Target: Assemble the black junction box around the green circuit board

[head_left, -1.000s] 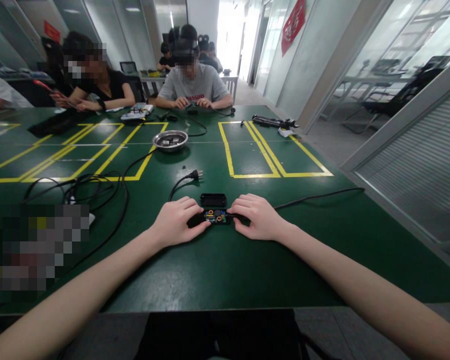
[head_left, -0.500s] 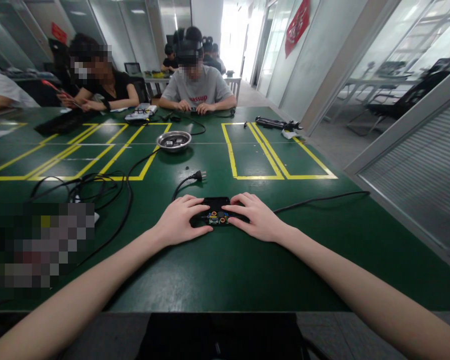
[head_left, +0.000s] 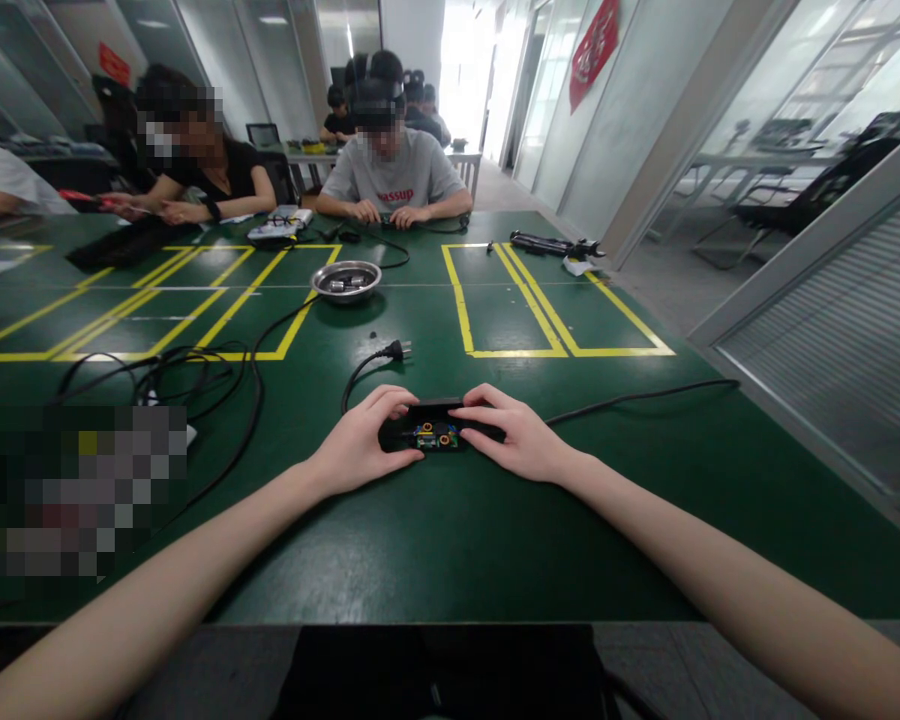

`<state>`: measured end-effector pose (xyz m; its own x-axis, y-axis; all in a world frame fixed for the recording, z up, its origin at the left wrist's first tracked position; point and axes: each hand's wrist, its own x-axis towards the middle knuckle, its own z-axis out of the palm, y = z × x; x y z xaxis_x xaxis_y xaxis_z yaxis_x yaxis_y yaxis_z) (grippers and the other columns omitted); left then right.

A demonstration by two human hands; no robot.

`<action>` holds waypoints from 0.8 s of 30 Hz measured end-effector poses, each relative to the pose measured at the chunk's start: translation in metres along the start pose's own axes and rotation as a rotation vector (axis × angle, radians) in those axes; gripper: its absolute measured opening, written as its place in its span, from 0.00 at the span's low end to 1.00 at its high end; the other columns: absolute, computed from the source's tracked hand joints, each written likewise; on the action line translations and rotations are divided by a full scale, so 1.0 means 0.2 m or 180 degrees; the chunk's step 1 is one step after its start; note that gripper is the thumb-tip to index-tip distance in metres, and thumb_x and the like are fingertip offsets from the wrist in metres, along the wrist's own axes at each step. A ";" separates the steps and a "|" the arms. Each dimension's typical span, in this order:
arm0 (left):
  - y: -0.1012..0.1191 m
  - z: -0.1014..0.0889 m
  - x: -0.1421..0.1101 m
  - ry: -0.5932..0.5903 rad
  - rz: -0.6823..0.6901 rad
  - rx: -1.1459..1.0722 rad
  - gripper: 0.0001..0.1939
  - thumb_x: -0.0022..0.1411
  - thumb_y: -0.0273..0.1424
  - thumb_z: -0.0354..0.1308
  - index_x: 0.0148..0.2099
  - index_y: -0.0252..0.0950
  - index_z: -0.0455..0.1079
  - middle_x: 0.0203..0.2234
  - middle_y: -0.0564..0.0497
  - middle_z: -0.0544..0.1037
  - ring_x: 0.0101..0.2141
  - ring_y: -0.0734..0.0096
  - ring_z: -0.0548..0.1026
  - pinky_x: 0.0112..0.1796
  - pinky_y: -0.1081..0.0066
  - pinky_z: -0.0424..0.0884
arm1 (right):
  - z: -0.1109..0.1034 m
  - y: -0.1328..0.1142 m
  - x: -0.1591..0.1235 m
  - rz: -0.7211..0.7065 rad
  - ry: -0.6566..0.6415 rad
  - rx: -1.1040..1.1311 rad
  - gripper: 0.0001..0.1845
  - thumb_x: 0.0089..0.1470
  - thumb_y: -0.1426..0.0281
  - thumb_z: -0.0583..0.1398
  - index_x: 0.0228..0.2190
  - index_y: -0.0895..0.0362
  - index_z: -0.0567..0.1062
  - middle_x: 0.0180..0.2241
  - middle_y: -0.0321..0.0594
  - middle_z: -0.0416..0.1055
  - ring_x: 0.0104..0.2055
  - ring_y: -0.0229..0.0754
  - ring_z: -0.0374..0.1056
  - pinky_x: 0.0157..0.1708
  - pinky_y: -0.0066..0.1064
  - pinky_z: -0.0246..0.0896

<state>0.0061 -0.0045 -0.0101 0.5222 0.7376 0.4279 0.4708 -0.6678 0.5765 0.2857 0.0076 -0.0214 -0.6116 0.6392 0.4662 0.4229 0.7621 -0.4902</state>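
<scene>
A black power adapter (head_left: 438, 437) lies on the green table between my hands, its case opened so that the circuit board with copper-coloured coils shows. The case's black cover (head_left: 436, 404) stands tilted up along the far side of the board. My left hand (head_left: 367, 440) grips the left end, thumb at the near edge and fingers at the cover. On the right end, my right hand (head_left: 517, 437) holds the cover with its upper fingers, with the thumb by the board. A cord with a plug (head_left: 396, 350) lies just beyond my left hand.
Another black cable (head_left: 645, 393) runs off to the right. A metal bowl (head_left: 346, 283) holding small metal parts stands ahead, with coiled cables (head_left: 157, 375) at left. A black tripod-like item (head_left: 555, 245) lies at the far right. Co-workers (head_left: 394, 180) sit across the table.
The adapter's cover has been tipped up from lying back to standing more upright, with my fingers on it. The board stays in place. A co-worker at far left has lowered a red tool.
</scene>
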 end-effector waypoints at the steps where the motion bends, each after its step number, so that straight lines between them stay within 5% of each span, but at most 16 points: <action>1: 0.00 0.00 0.00 -0.0011 0.0015 -0.0031 0.28 0.58 0.31 0.71 0.59 0.39 0.67 0.53 0.45 0.74 0.48 0.62 0.79 0.50 0.59 0.81 | 0.00 0.00 0.00 0.0004 0.0029 0.0046 0.15 0.67 0.69 0.59 0.51 0.56 0.79 0.46 0.47 0.71 0.47 0.46 0.72 0.48 0.43 0.74; 10: 0.00 -0.01 0.00 -0.0040 0.0043 -0.0021 0.38 0.59 0.30 0.70 0.68 0.42 0.61 0.57 0.43 0.72 0.51 0.61 0.77 0.49 0.60 0.81 | -0.01 -0.01 0.00 -0.0111 0.0076 0.0126 0.16 0.66 0.71 0.58 0.52 0.54 0.79 0.46 0.47 0.71 0.48 0.46 0.72 0.48 0.43 0.74; 24: -0.01 -0.01 -0.01 -0.0157 0.0065 0.0092 0.33 0.61 0.33 0.69 0.67 0.39 0.65 0.55 0.41 0.76 0.53 0.56 0.77 0.55 0.53 0.77 | -0.01 -0.01 0.00 -0.0145 0.0141 0.0226 0.12 0.66 0.71 0.59 0.45 0.53 0.81 0.44 0.45 0.71 0.45 0.45 0.72 0.47 0.43 0.74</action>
<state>0.0016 -0.0043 -0.0111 0.5660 0.7185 0.4042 0.4796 -0.6858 0.5474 0.2864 0.0063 -0.0182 -0.5983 0.6091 0.5206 0.3459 0.7824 -0.5179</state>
